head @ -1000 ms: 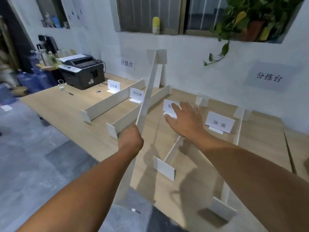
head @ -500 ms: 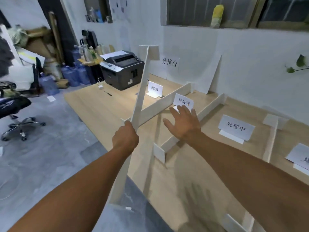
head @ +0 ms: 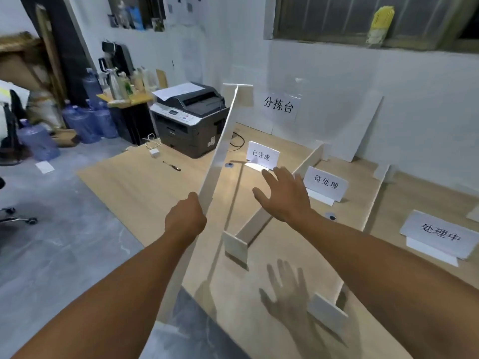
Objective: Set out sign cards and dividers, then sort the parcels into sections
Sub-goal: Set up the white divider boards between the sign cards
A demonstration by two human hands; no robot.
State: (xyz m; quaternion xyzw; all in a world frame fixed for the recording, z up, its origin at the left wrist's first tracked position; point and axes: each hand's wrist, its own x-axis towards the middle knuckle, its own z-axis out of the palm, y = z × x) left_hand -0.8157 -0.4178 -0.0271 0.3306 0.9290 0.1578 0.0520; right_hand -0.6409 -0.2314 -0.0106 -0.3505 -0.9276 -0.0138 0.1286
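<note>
My left hand (head: pixel 185 218) is shut on a long white divider board (head: pixel 220 151) that I hold tilted in the air, its T-shaped far end near the printer. My right hand (head: pixel 283 196) hovers open above the wooden table (head: pixel 145 187), fingers spread toward the sign card 已完成 (head: pixel 263 155). Two more sign cards stand to the right, 待处理 (head: pixel 326 183) and 处理中 (head: pixel 439 234). A white divider (head: pixel 298 177) lies on the table between the first two cards, another divider (head: pixel 375 198) further right. No parcels are in sight.
A grey printer (head: pixel 191 120) sits at the table's far left corner, with a screwdriver (head: pixel 171 165) and a white charger (head: pixel 154 152) nearby. A white board (head: pixel 363 130) leans on the wall. Blue water bottles (head: pixel 85 120) and a cluttered stand are on the floor at left.
My view and both hands have swung left along the table, from the 处理中 section to the 已完成 card. The left hand has kept hold of the raised divider throughout.
</note>
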